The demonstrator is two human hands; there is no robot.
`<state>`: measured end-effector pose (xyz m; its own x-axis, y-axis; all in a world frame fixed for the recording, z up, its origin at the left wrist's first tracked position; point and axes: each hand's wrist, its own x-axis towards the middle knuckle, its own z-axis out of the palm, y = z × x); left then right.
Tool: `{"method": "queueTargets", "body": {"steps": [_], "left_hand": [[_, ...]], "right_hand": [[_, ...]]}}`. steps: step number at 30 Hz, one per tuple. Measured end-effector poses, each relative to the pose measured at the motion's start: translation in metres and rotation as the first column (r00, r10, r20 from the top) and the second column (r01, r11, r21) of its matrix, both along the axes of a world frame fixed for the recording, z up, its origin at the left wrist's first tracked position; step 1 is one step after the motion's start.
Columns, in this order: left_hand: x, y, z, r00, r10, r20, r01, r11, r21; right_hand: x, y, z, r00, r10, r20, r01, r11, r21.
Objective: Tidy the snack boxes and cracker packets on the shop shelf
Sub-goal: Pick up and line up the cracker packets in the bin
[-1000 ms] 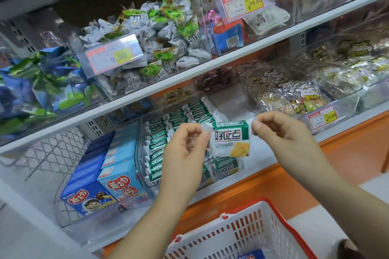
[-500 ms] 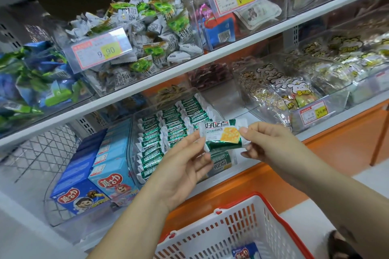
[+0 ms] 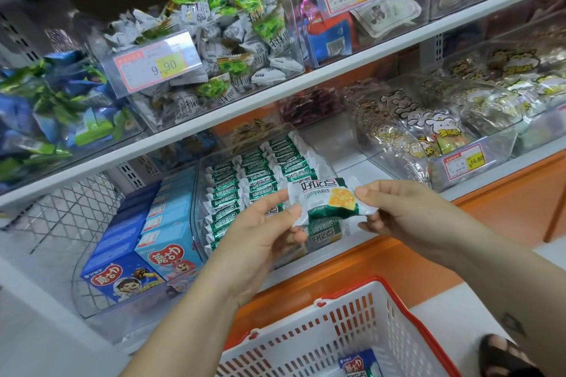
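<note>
A green and white cracker packet [image 3: 326, 199] is held flat between both hands, just in front of the lower shelf. My left hand [image 3: 260, 232] pinches its left end with thumb and fingers. My right hand [image 3: 407, 214] pinches its right end. Behind it, a clear bin [image 3: 324, 159] holds rows of the same cracker packets [image 3: 245, 190] standing on edge. To the left, blue snack boxes [image 3: 144, 242] stand in two rows in another clear bin.
A red and white shopping basket [image 3: 343, 337] sits below my hands with one blue snack box [image 3: 360, 366] inside. The upper shelf [image 3: 337, 70] holds bins of wrapped sweets with price tags. Bagged snacks fill a bin at the right [image 3: 428, 131]. A sandalled foot shows at bottom right.
The packet has come down from upright in front of the bin to lying flat and lower. Both hands kept their hold on its ends and moved down with it.
</note>
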<state>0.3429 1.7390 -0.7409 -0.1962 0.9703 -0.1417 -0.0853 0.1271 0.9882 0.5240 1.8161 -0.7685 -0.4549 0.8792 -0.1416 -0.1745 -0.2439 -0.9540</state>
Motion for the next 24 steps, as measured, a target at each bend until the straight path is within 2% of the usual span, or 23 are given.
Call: {"method": "queueTargets", "body": {"steps": [3,8,12,14,16,18,20,24], "left_hand": [[-0.003,-0.001,-0.002,0.971,0.000,-0.241,0.017,0.997,0.069],[-0.008,0.003,-0.014,0.895,0.008,-0.446,0.060,0.989,0.138],[-0.006,0.009,-0.022,0.827,0.089,-0.556,0.022,0.981,0.191],[-0.001,0.006,-0.022,0.753,0.157,-0.639,0.036,0.960,0.279],[0.008,0.001,-0.019,0.642,0.181,-0.745,0.136,0.929,0.343],[0.017,-0.002,-0.019,0.511,0.169,-0.842,0.252,0.908,0.336],[0.020,0.000,-0.025,0.437,0.174,-0.882,0.289,0.902,0.321],[0.024,0.004,-0.030,0.486,0.184,-0.854,0.254,0.906,0.340]], "right_hand": [[-0.001,-0.003,0.002,1.000,-0.016,-0.005,0.016,0.998,0.053],[-0.005,-0.010,0.003,0.998,-0.053,-0.020,0.055,0.992,0.110],[-0.005,-0.011,0.002,0.996,-0.087,-0.028,0.090,0.986,0.140],[-0.005,-0.010,0.002,0.991,-0.104,-0.082,0.111,0.990,0.090],[-0.006,-0.010,0.001,0.986,-0.092,-0.137,0.095,0.995,0.015],[-0.008,-0.011,0.001,0.978,-0.080,-0.194,0.068,0.996,-0.066],[-0.010,-0.014,0.000,0.969,-0.071,-0.235,0.046,0.993,-0.112],[-0.009,-0.019,0.002,0.965,-0.040,-0.259,0.012,0.994,-0.109]]}}
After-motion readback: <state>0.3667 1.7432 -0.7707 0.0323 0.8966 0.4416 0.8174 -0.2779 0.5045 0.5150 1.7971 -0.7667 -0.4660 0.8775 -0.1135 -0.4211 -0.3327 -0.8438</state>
